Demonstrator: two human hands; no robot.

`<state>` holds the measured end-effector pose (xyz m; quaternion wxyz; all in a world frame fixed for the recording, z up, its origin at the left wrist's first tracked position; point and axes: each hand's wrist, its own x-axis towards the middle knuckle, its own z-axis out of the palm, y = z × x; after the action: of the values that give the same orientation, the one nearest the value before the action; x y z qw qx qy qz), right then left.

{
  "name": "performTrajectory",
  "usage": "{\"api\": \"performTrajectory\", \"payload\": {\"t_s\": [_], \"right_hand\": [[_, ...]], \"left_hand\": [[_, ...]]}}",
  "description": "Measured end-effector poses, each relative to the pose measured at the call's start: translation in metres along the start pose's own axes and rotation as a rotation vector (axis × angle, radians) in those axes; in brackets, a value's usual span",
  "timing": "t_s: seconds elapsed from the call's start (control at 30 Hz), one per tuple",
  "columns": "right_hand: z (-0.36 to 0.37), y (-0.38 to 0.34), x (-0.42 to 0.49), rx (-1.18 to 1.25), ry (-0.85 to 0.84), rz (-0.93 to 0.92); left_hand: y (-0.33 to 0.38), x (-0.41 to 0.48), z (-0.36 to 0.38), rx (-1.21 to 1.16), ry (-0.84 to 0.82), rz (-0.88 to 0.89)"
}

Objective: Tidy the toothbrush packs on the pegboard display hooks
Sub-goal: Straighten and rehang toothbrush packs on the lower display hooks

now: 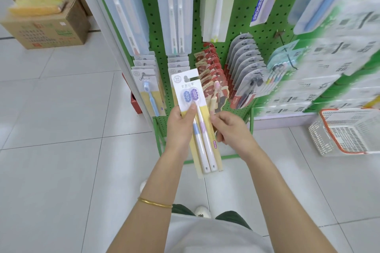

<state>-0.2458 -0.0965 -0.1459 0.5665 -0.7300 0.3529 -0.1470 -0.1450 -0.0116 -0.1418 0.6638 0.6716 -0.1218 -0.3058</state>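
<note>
A white-and-yellow twin toothbrush pack (188,86), with one blue and one purple brush, is off its hook and held upright in front of the green pegboard (205,51). My left hand (181,127) grips its left edge, thumb across the front. My right hand (230,127) is at the pack's right edge with fingers curled; whether it holds the pack I cannot tell. Behind the pack hangs a row of matching white packs (177,63). Left of it hang single blue-brush packs (148,88); to the right hang red packs (211,72) and grey packs (244,61).
Long toothbrush packs (174,6) hang higher on the pegboard. A white and orange basket (349,131) sits on the floor at the right. Cardboard boxes (49,24) stand at the back left on the tiled floor (61,150).
</note>
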Motion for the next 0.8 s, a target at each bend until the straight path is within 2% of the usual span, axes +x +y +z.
{"api": "performTrajectory", "payload": {"t_s": [0.2,0.4,0.63,0.8], "right_hand": [[0.002,0.002,-0.006,0.090,-0.018,-0.035],[0.003,0.008,-0.004,0.199,0.053,-0.045],[0.003,0.000,0.000,0.388,0.146,-0.013],[0.006,-0.003,0.000,0.461,0.216,-0.012]], "left_hand": [[0.004,0.000,0.004,0.061,-0.033,0.062],[0.004,-0.003,-0.003,0.322,-0.224,0.149],[-0.006,-0.013,-0.017,0.446,-0.446,0.063],[-0.006,-0.018,-0.026,0.566,-0.516,0.035]]}}
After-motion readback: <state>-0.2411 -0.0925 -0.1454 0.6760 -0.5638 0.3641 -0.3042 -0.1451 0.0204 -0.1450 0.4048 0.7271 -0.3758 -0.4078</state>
